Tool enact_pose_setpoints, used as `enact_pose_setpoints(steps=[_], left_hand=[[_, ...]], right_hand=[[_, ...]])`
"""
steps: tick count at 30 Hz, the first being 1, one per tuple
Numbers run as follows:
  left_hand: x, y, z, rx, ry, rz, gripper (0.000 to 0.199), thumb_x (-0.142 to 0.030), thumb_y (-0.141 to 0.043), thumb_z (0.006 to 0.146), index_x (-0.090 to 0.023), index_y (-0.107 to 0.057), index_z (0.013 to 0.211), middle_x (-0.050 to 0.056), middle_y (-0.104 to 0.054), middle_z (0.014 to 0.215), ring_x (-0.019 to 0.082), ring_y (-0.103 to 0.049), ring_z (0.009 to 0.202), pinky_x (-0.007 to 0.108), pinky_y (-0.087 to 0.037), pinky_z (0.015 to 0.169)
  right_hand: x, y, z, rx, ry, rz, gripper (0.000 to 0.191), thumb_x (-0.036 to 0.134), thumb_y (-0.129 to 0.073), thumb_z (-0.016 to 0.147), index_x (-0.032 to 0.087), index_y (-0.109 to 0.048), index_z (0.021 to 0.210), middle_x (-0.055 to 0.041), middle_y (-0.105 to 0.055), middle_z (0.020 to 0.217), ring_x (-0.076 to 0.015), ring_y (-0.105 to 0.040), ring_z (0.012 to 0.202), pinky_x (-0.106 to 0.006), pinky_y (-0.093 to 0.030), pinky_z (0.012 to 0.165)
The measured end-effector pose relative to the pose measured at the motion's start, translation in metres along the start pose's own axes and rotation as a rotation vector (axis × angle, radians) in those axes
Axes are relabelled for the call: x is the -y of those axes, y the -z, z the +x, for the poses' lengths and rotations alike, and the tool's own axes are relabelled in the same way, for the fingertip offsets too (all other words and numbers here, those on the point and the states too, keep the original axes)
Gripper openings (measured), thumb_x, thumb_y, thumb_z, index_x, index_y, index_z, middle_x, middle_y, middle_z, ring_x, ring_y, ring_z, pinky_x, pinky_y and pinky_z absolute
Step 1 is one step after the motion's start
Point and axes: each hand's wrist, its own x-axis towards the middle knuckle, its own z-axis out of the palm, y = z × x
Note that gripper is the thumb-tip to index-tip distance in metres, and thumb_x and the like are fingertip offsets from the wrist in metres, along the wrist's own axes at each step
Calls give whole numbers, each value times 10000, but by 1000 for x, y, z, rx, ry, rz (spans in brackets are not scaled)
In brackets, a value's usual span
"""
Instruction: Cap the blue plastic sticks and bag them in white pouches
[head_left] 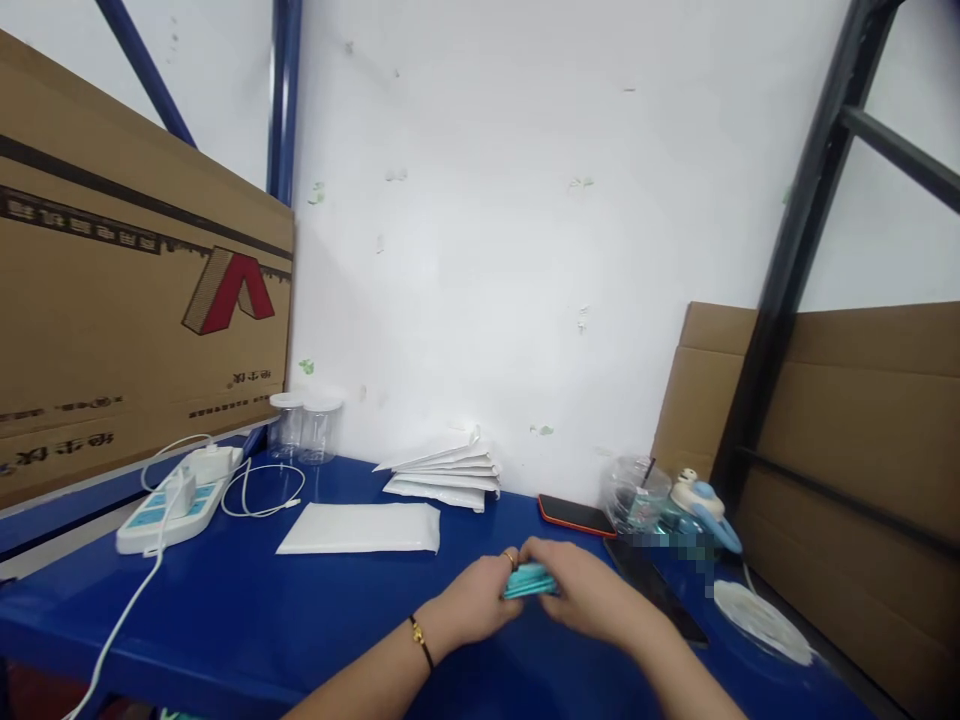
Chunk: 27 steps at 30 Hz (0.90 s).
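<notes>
A small stack of thin teal pieces [529, 580], whose exact kind I cannot make out, is held just above the blue table [225, 610]. My left hand [486, 592] grips its left end, with a ring and a dark beaded bracelet showing on that arm. Around the right end of the stack close the fingers of my right hand [577, 585]. Behind and to the left lies a flat white packet [360, 528]. Farther back, several white packets [446, 475] are piled unevenly against the wall.
At left are a power strip [184, 500] with white cables and two lidded clear jars [319, 432]. To the right lie a red-edged phone [576, 515], a clear plastic cup [636, 492], a blue-and-white bottle [697, 505] and a white round pad [763, 622]. Cardboard [862, 500] flanks the table.
</notes>
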Motion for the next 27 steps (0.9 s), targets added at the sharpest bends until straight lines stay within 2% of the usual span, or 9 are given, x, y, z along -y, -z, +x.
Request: enact_pose_setpoints(steps=[3,5,7,9,12,16,19,23,27], left_hand=[[-14,-2,1,-76,-22,-406,284,-326,-564,784,-174,-525,1020,44,-643,963,197,-605,857,283,-463,731],[-23,-7,0,-41,-60,-624,345,-354,-602,769,-167,-541,1052,38,-645,987,203,-600,907,293,-465,771],[-29,-13,-2,29,-116,-730,402,-349,-664,722,-170,-567,1068,34,-637,1042,217,-581,986,316,-450,852],[-30,-17,-5,80,-130,-750,528,-352,-723,660,-188,-549,1131,32,-621,1098,221,-563,1036,334,-435,905],[-19,-12,-11,112,-74,-598,777,-416,-778,567,-216,-464,1249,40,-605,1124,224,-555,1049,348,-432,923],[19,29,-19,-76,33,-97,941,-492,-828,395,-202,-502,1229,111,-533,1227,305,-491,1126,405,-378,988],[59,75,-28,-175,114,183,1104,-515,-834,333,-183,-428,1305,153,-432,1344,338,-388,1230,427,-307,1047],[108,120,-41,-113,332,398,1185,-469,-838,345,-138,-337,1366,200,-338,1415,378,-243,1320,485,-203,1081],[135,132,-47,-33,396,397,1175,-513,-824,326,-118,-380,1339,221,-442,1337,413,-335,1266,560,-223,1042]], right_hand=[[9,22,-4,-239,38,425,740,235,-682,648,259,-369,1318,-81,-559,1162,-226,-553,1022,-347,-438,871],[16,19,-4,-303,68,703,869,293,-734,631,262,-280,1372,-97,-544,1203,-237,-540,1076,-385,-431,909],[23,5,-4,-226,89,875,725,334,-746,638,248,-424,1281,-96,-594,1138,-246,-562,1059,-398,-438,904],[30,-13,-2,-147,58,920,364,383,-728,669,210,-613,968,-86,-654,987,-255,-590,1009,-394,-453,878],[33,-32,0,-228,-29,937,306,460,-634,756,197,-541,630,-49,-654,724,-240,-626,888,-379,-466,845],[20,-36,3,-576,-71,1092,320,475,-591,796,213,-464,662,63,-482,479,-145,-538,500,-312,-492,641],[5,-33,3,-771,-152,1059,297,459,-650,757,210,-488,769,75,-472,492,-116,-482,444,-237,-426,485],[-9,-38,2,-878,-256,950,305,468,-650,753,204,-505,797,69,-489,510,-115,-490,463,-228,-416,486],[-14,-54,2,-852,-308,895,305,457,-668,740,200,-504,757,61,-507,487,-127,-507,473,-235,-424,498]])
